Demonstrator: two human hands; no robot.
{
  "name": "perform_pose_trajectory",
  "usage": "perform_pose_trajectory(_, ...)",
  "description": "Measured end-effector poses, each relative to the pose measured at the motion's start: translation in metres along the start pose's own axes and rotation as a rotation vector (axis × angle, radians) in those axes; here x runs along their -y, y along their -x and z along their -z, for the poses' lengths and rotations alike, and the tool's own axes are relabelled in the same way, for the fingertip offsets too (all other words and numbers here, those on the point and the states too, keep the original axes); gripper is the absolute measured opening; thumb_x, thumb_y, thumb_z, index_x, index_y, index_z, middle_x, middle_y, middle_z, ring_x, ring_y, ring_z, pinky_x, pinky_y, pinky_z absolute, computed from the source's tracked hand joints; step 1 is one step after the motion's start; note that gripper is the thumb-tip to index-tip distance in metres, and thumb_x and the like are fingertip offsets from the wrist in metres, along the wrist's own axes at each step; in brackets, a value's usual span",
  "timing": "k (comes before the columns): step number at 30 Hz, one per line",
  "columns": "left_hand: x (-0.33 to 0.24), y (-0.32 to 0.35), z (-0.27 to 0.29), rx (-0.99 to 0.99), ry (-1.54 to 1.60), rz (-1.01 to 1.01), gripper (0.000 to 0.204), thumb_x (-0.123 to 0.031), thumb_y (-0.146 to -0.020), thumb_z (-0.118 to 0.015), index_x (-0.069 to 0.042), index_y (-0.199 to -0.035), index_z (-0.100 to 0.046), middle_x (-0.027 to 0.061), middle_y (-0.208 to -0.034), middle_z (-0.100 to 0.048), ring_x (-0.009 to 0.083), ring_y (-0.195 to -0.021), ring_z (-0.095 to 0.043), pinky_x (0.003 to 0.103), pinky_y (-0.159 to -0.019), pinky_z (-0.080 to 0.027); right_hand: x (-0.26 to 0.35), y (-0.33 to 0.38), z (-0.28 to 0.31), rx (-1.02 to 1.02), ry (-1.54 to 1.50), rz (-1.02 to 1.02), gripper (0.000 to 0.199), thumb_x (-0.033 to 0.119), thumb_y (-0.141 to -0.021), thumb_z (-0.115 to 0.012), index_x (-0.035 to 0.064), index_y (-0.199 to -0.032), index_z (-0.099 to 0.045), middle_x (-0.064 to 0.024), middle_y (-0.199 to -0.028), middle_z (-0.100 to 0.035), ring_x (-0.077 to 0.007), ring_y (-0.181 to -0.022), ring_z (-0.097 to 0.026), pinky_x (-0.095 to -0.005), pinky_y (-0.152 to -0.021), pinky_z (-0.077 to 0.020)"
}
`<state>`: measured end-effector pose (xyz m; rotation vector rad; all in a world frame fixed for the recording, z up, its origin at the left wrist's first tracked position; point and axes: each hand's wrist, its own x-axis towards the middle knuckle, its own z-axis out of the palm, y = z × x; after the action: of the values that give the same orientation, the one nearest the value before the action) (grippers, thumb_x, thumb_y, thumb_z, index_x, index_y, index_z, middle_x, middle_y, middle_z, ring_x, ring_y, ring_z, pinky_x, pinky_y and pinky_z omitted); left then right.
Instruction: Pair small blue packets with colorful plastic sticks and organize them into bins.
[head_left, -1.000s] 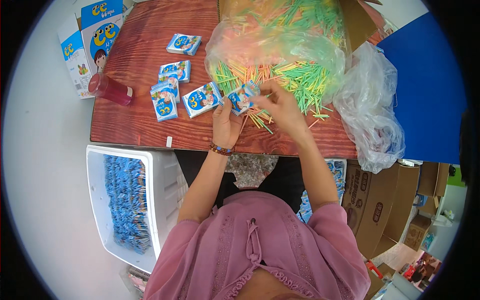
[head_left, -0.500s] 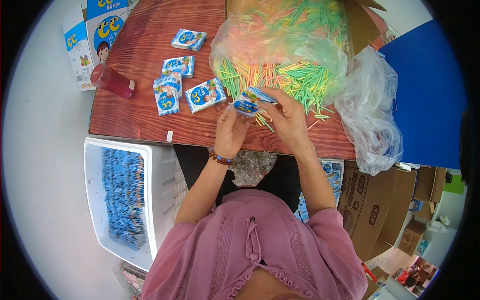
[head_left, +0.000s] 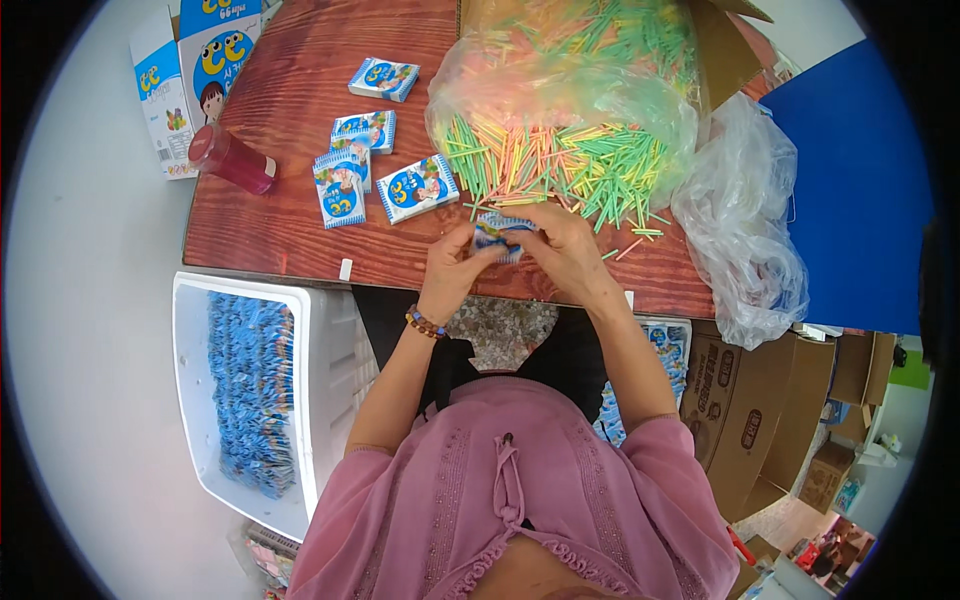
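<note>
Over the table's near edge, a small blue-and-white packet [head_left: 498, 238] is held between my two hands, slightly blurred. My left hand [head_left: 448, 272] pinches its left side, with a beaded bracelet on the wrist. My right hand [head_left: 570, 255] is closed on its right and upper side, with fingers covering part of it. Just beyond them lies a pile of thin green, yellow and pink sticks [head_left: 520, 165], spilling from a clear plastic bag [head_left: 545, 85]. Left of the hands, a similar packet [head_left: 418, 189] lies flat, beside several overlapping packets [head_left: 341, 196].
A red-lidded jar [head_left: 232, 160] lies on its side at the table's left. Printed cartons [head_left: 160, 95] stand behind it. A white foam box [head_left: 305, 400] of blue packets sits below left. Crumpled clear plastic [head_left: 745, 225] hangs over the right edge, next to cardboard boxes [head_left: 760, 400].
The packet has come down and nearer to me, tilting differently. My left hand has shifted slightly left, and my right hand has moved down around the packet.
</note>
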<state>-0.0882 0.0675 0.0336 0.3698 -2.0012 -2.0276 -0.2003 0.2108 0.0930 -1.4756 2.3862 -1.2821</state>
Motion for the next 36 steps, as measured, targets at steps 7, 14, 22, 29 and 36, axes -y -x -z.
perform_pose_trajectory(7, 0.005, -0.004, 0.003, -0.149, 0.282, 0.044, 0.015, -0.005, -0.087, -0.065, 0.002, -0.100, -0.067, 0.0032, -0.091, -0.069, 0.0055, -0.079, -0.062, 0.022, -0.070, -0.050, -0.012, -0.007, -0.018, 0.047, -0.645, -0.383, 0.011, 0.009, -0.087, -0.065, 0.0014, -0.094, -0.066, 0.0024, -0.075, -0.058, -0.0019, -0.065, -0.046, -0.0218, -0.054, -0.0349)
perform_pose_trajectory(14, 0.011, 0.009, 0.038, -0.322, 0.271, 0.039, 0.014, -0.005, -0.087, -0.065, 0.002, -0.099, -0.067, 0.0024, -0.089, -0.068, 0.0048, -0.077, -0.061, 0.022, -0.068, -0.050, -0.004, -0.014, -0.048, 0.070, -0.752, -0.411, 0.013, 0.011, -0.091, -0.059, 0.0007, -0.098, -0.063, -0.0009, -0.083, -0.062, -0.0050, -0.074, -0.055, -0.0200, -0.063, -0.0437)
perform_pose_trajectory(22, 0.016, -0.020, 0.164, -0.676, 0.089, 0.021, 0.018, -0.009, -0.088, -0.063, 0.003, -0.101, -0.066, 0.0024, -0.092, -0.067, 0.0066, -0.079, -0.060, 0.022, -0.070, -0.048, -0.022, 0.011, -0.051, 0.155, -0.672, -0.532, 0.018, 0.014, -0.094, -0.056, 0.0008, -0.104, -0.062, -0.0009, -0.086, -0.064, -0.0076, -0.076, -0.059, -0.0224, -0.062, -0.0475)
perform_pose_trajectory(29, 0.046, -0.047, 0.165, -0.884, -0.705, -0.053, 0.049, -0.030, -0.084, -0.067, 0.000, -0.120, -0.056, 0.0200, -0.121, -0.049, 0.0348, -0.116, -0.044, 0.044, -0.100, -0.033, -0.030, 0.023, -0.057, 0.153, -0.542, -0.400, 0.016, 0.014, -0.093, -0.056, 0.0007, -0.100, -0.063, -0.0021, -0.086, -0.064, -0.0091, -0.075, -0.060, -0.0216, -0.062, -0.0465)
perform_pose_trajectory(36, 0.039, -0.038, 0.158, -0.921, -0.805, -0.071, 0.055, -0.033, -0.086, -0.064, -0.002, -0.129, -0.048, 0.0196, -0.121, -0.050, 0.0353, -0.114, -0.047, 0.045, -0.098, -0.034, -0.031, 0.029, -0.052, 0.049, -0.582, -0.408, 0.014, 0.007, -0.093, -0.053, -0.0015, -0.099, -0.063, -0.0051, -0.086, -0.065, -0.0105, -0.074, -0.061, -0.0231, -0.066, -0.0482)
